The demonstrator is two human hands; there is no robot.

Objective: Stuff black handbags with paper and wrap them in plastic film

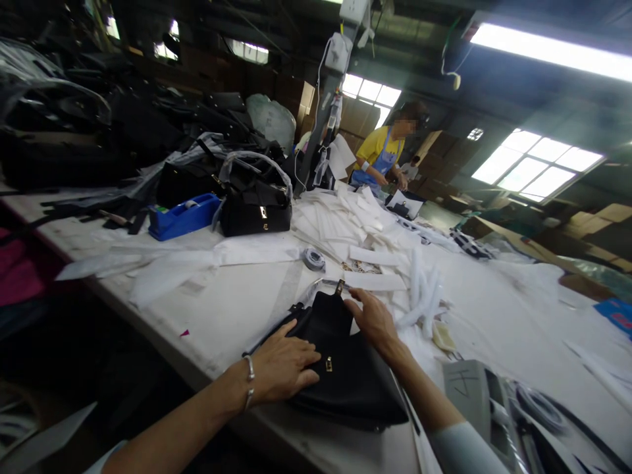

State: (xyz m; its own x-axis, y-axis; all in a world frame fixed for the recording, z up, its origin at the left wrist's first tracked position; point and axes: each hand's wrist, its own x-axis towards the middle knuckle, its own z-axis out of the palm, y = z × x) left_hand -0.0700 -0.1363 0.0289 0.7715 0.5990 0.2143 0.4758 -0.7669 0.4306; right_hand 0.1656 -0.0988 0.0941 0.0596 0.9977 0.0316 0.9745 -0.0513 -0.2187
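Observation:
A black handbag point(355, 388) lies on the table in front of me, its flap point(333, 316) folded back away from me. Gold-coloured hardware sits on its front, and a metal clasp tab stands up at the flap's far end. My left hand point(284, 362), with a bracelet at the wrist, rests on the bag's left part with its fingers spread. At the right edge of the flap, my right hand point(372, 319) has its fingers bent against it, seemingly gripping that edge. The handle, partly wrapped in clear film, is mostly hidden behind the bag.
Another black handbag point(257, 210) stands behind, beside a blue tape dispenser point(185, 216). A tape roll point(314, 259) and white paper strips point(336, 217) lie beyond my hands. A grey dispenser point(469, 392) is at right. Across the table a person point(382, 155) in yellow works.

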